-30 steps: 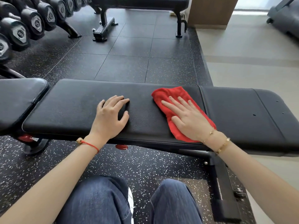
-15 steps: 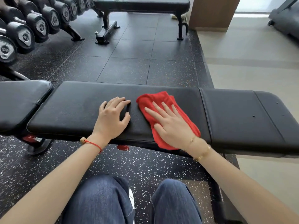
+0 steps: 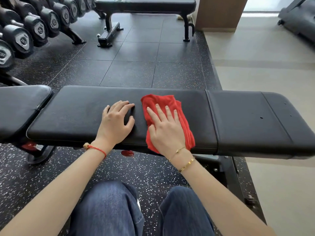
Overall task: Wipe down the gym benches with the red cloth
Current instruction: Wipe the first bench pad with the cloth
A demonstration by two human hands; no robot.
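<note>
From my head camera, looking down, the black padded bench (image 3: 76,114) runs across in front of me from left to right, and I am close up against its near edge with my knees in blue jeans (image 3: 109,212) below it. My right hand (image 3: 166,132) lies flat on the red cloth (image 3: 159,101), fingers straight and a little spread, pressing it onto the middle of the long pad; the cloth is bunched into a rough strip that reaches from near the far edge of the pad, past my fingertips, back to the near edge beside my wrist. My left hand (image 3: 115,123) rests palm down on the bare pad just beside the cloth, not touching it, fingers relaxed and gripping nothing, thumb pointing toward the cloth. A red string bracelet (image 3: 98,149) sits on my left wrist and two thin gold bracelets (image 3: 185,163) on my right. A seam crosses the pad to the right of the cloth. To the left, a separate seat pad (image 3: 18,106) stands just apart from the long one. Beyond, on the dark speckled rubber floor (image 3: 136,72), a second bench (image 3: 146,4) stands well away, with a rack of dumbbells (image 3: 34,26) at the far left.
</note>
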